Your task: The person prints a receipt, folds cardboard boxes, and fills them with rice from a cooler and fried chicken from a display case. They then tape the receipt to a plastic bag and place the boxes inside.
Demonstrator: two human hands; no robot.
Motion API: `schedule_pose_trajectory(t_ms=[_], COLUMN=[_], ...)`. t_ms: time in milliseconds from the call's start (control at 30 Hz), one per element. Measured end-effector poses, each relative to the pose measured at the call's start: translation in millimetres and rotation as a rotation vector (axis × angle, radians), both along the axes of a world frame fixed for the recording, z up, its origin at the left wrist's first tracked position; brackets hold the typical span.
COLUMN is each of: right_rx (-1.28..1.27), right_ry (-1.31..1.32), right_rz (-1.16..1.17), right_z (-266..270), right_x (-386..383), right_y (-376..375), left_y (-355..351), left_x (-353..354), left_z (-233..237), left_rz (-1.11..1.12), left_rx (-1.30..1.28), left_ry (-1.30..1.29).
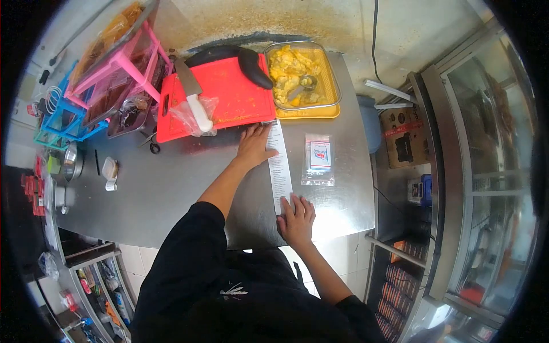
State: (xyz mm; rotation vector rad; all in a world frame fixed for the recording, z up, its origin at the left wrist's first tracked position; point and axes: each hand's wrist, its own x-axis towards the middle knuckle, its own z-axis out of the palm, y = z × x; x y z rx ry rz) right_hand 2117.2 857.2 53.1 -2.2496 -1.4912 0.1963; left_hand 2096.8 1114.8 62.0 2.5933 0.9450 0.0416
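One printed slip (279, 174) partly under left grip (254, 148) and right grip (297, 220)

The wall (354, 28) across the top of the frame is pale, with brown and yellow staining at upper center and a dark cord (375, 40) hanging down it. The surface (171, 188), a gray metal top with rounded corners, fills the middle and catches a bright glare at its lower right. Below its front edge, white floor tiles (349, 257) with thin joints show at lower center. At right stands a tall cabinet (486, 171) with glass panels in a metal frame; beside it, dark shelving (400, 228) holds a brown carton (405, 137) at upper right. A metal-framed rack (103, 280) of assorted items stands at lower left.
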Motion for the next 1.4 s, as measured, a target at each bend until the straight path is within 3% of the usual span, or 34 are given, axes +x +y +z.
schedule_pose_trajectory(t_ms=[267, 400, 567, 667, 933, 1100, 1267, 1300, 1333, 1400], right_rx=[-0.022, -0.043, -0.051, -0.034, 0.005, 0.028, -0.035, -0.065, -0.09, -0.218], right_ry=[0.002, 0.034, 0.077, 0.097, 0.098, 0.078, 0.085, 0.105, 0.126, 0.132], right_rz=[-0.015, -0.038, -0.108, -0.16, -0.295, -0.432, -0.696, -0.764, -0.843, -0.985], right_z=[7.8, 11.8, 10.3, 14.4, 24.2, 20.3, 12.0, 5.7, -2.5, -20.8], right_x=[9.1, 7.4, 2.6, 0.6, 3.8, -9.8, -57.1, -73.3, -93.2, -144.1], right_y=[2.4, -18.8, -55.2, -69.2, -95.7, -130.6, -177.8, -192.1, -207.6, -239.8], left_y=[11.4, 11.1, 4.5, 4.1, 3.2, -1.3, -2.9, -3.0, 11.0, 8.0], left_x=[13.0, 17.6, 5.4, 9.5, 40.9, 37.8, 38.7, 43.5, 40.0, 35.3], left_z=[2.7, 4.9, 9.8, 6.9, 5.7, -29.5, -49.8, -37.8, -71.7, -44.8], left_rz=[-0.001, -0.006, -0.039, -0.016, 0.072, 0.01, 0.0, 0.021, -0.019, -0.111], left_rx=[-0.044, 0.028, -0.146, -0.075, -0.097, 0.036, 0.289, 0.185, 0.302, 0.249], left_ry=[0.039, 0.086, 0.232, 0.26, 0.104, -0.098, -0.019, 0.113, 0.042, -0.107])
